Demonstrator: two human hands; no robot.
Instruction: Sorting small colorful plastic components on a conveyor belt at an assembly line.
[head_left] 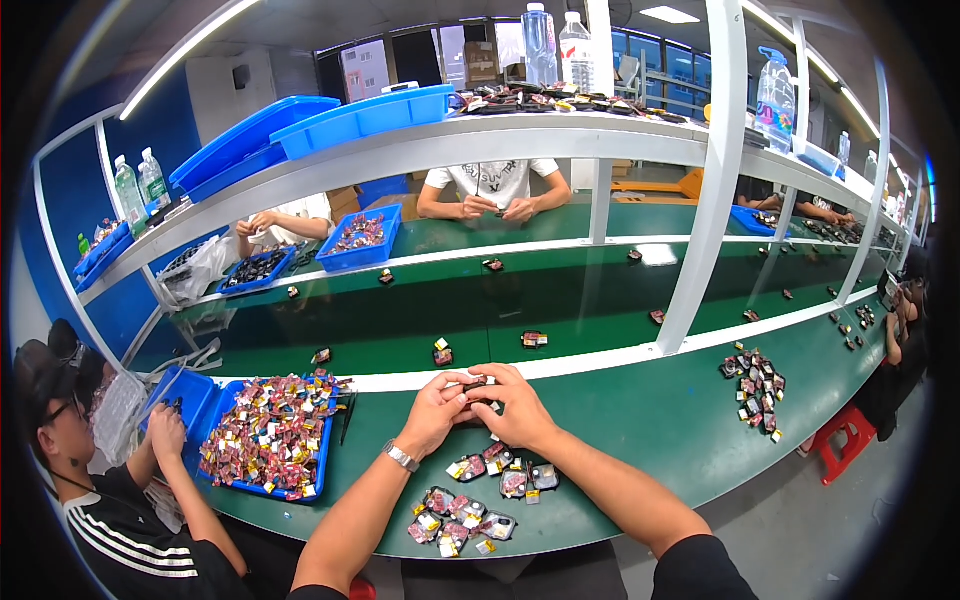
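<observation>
My left hand, a metal-banded watch on its wrist, and my right hand meet above the green bench near its white rail. Between their bent fingers is a small dark electronic part, mostly covered by the fingers. Just below my hands lies a loose group of small black-cased electronic units with red boards and white-and-yellow pieces. A few of these units sit close to my right forearm.
A blue tray heaped with similar small parts stands left, beside a seated co-worker. More units are piled at the right. Scattered units lie on the green strip beyond the rail. A white post rises ahead; others work opposite.
</observation>
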